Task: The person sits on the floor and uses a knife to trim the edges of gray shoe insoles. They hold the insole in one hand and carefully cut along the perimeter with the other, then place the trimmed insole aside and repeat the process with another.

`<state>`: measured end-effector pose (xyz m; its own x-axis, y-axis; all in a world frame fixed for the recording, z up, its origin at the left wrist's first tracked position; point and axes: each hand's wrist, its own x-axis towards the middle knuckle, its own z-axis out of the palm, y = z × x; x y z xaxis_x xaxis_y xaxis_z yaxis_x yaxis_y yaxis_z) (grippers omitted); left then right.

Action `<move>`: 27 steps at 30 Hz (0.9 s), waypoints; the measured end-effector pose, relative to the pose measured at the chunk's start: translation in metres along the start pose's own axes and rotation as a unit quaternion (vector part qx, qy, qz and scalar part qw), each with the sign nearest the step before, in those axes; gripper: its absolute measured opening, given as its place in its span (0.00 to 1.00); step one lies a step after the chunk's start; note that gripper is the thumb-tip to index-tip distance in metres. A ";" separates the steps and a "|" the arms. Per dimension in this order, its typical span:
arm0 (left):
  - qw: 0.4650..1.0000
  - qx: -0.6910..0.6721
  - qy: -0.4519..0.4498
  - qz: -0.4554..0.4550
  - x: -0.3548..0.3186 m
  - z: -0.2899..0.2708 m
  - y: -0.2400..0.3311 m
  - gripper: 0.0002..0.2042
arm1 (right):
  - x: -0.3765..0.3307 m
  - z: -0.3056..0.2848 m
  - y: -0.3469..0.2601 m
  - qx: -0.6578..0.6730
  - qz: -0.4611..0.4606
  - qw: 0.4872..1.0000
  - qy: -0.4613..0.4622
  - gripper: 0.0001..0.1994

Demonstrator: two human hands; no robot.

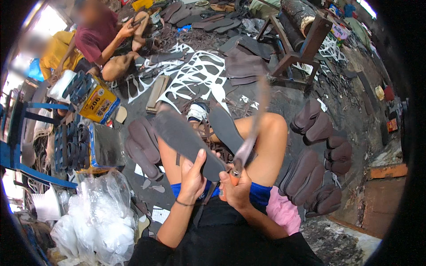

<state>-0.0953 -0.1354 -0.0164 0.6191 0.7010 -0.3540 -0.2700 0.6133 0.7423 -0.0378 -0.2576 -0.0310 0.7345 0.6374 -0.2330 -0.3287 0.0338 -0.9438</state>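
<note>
Over the lap, left hand (pixel 191 177) grips a dark sole (pixel 186 138); right hand (pixel 237 189) clenches an orange-handled knife (pixel 250 133). Trimming looks underway; next cut likely needs blade steady along the sole's edge.

**Black top, blue shorts, bare limbs**

The person wears a black top whose short sleeves end above the elbows, leaving both forearms bare. A thin dark band circles the left wrist (pixel 183 203). Bright blue shorts (pixel 259 193) cover the thighs; the knees are bare.

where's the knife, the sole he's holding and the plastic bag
knife (pixel 252 133), head view, mid blade
dark sole (pixel 184 137), head view, middle of its flat face
clear plastic bag (pixel 104 217), head view, crumpled middle
</note>
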 end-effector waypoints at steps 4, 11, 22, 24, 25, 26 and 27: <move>1.000 -0.002 0.008 -0.029 0.009 -0.002 0.000 0.16 | -0.015 -0.047 -0.020 -0.164 -0.089 0.982 -0.016 0.16; 0.994 0.011 0.066 -0.089 -0.005 -0.015 -0.002 0.17 | -0.041 -0.089 -0.058 -0.383 -0.032 0.915 -0.120 0.15; 0.985 0.011 0.103 -0.134 -0.019 -0.010 -0.004 0.19 | 0.006 -0.050 -0.012 -0.412 -0.201 0.888 -0.044 0.13; 0.989 0.012 0.041 -0.145 -0.023 -0.029 -0.007 0.18 | 0.021 -0.041 -0.004 -0.388 -0.272 0.880 -0.015 0.12; 0.989 0.022 0.044 -0.140 -0.024 -0.032 -0.010 0.18 | 0.028 -0.035 -0.006 -0.388 -0.265 0.883 -0.014 0.12; 0.989 0.032 0.048 -0.135 -0.025 -0.034 -0.013 0.18 | 0.034 -0.030 -0.009 -0.388 -0.257 0.885 -0.013 0.12; 0.989 0.042 0.051 -0.130 -0.026 -0.035 -0.014 0.18 | 0.039 -0.027 -0.011 -0.389 -0.249 0.887 -0.011 0.12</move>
<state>-0.1333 -0.1495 -0.0370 0.5814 0.5588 -0.5913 -0.0467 0.7485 0.6614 0.0106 -0.2537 -0.0357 0.6595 0.7074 0.2542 0.5477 -0.2206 -0.8071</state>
